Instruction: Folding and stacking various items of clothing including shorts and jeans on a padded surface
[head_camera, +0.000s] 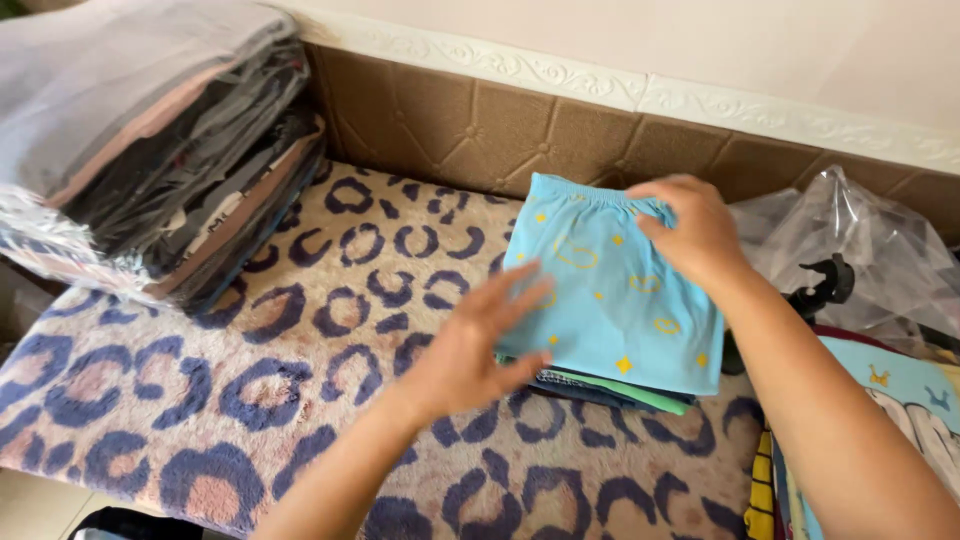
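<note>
So a folded light blue garment (610, 290) with little yellow shapes printed on it is being handled on top of a small pile of folded clothes (610, 388), which sits on a fuzzy blanket (200, 400) with a purple-and-pink leopard-style print. The garment's elastic waistband end is pinched by the right hand (695, 235) near the top edge, thumb under and fingers curled over the cloth. The left hand (480, 345) is held spread, fingers fanned out, just at the garment's left edge; whether the palm is actually pressed on the fabric can't quite be told, it looks blurred.

As for progress: the blue piece already looks folded down to a neat rectangle and is placed on the pile, with a green layer and a darker one seen peeking out beneath it. So a few pieces seem done. More appears to be left, judging by the loose colourful clothes (880, 400) lying at the right edge.

Off to the upper left, a tall stack of bagged garments (150, 140) in clear plastic sleeves is seen against the padded brown wall panel (480, 130). Some crumpled clear plastic bags (860, 240) are piled at the right, with a black clip-like thing (825, 285) poking out.
</note>
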